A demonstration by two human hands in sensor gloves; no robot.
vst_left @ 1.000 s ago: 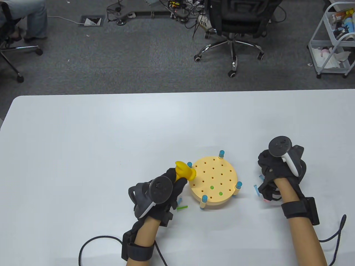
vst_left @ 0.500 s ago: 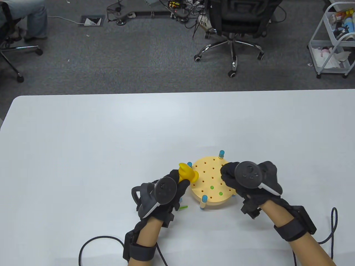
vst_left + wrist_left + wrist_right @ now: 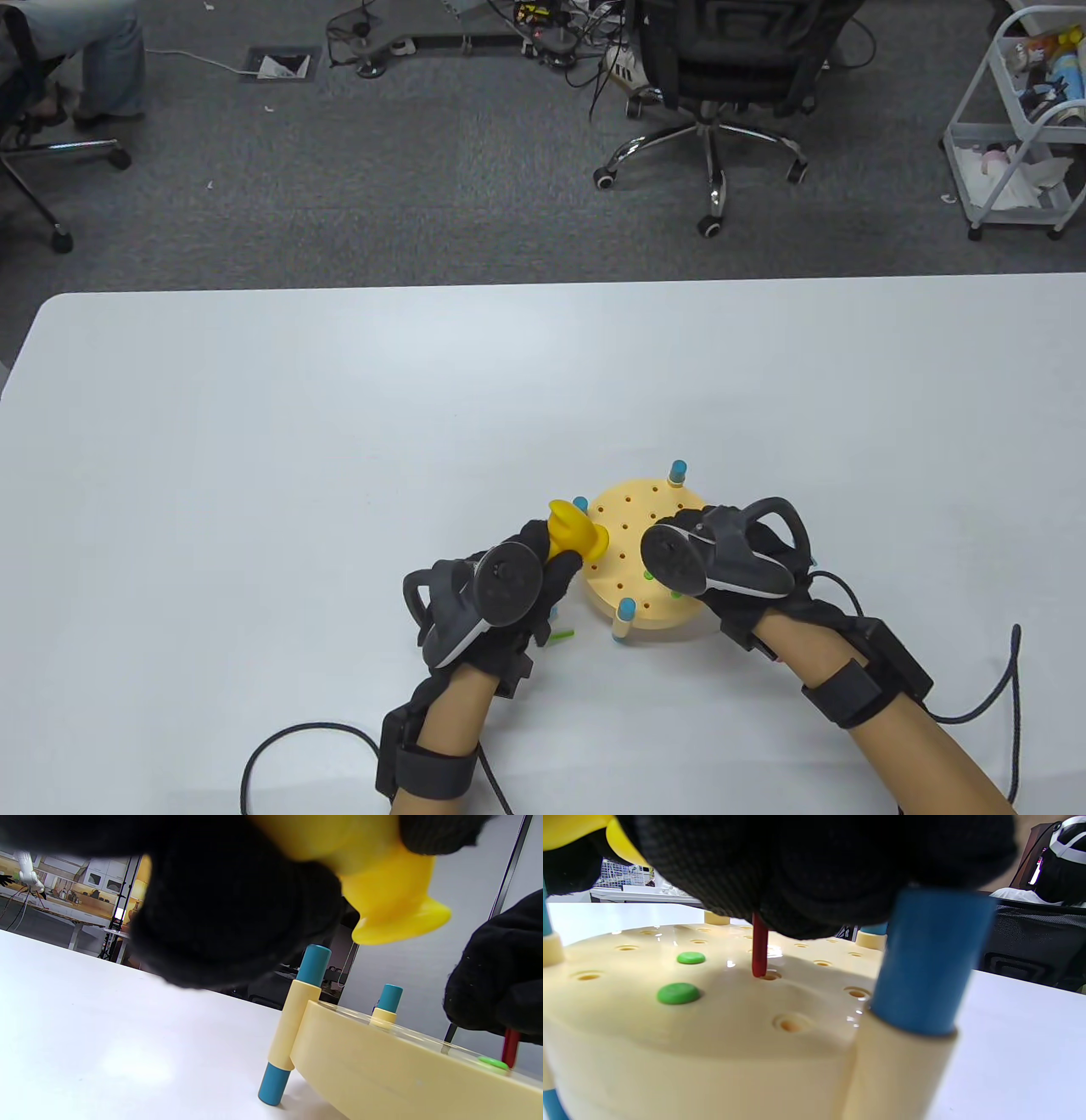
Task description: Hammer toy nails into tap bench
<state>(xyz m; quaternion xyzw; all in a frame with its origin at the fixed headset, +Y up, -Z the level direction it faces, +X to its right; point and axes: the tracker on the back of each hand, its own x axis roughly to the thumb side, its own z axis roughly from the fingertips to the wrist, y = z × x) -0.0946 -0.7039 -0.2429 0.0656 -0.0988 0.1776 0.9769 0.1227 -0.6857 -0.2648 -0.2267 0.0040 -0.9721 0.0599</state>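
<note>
The right hand pinches a red nail upright at a hole in the bench; steady it while the left hand, gripping the hammer, taps squarely.

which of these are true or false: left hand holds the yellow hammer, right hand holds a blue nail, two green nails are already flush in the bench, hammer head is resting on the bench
1. The left hand holds the yellow hammer. True.
2. The right hand holds a blue nail. False: it holds a red nail, tip at a hole.
3. Two green nails sit flush in the tap bench. True.
4. The hammer head rests on the bench. False: the left wrist view shows it raised above the bench.
</note>
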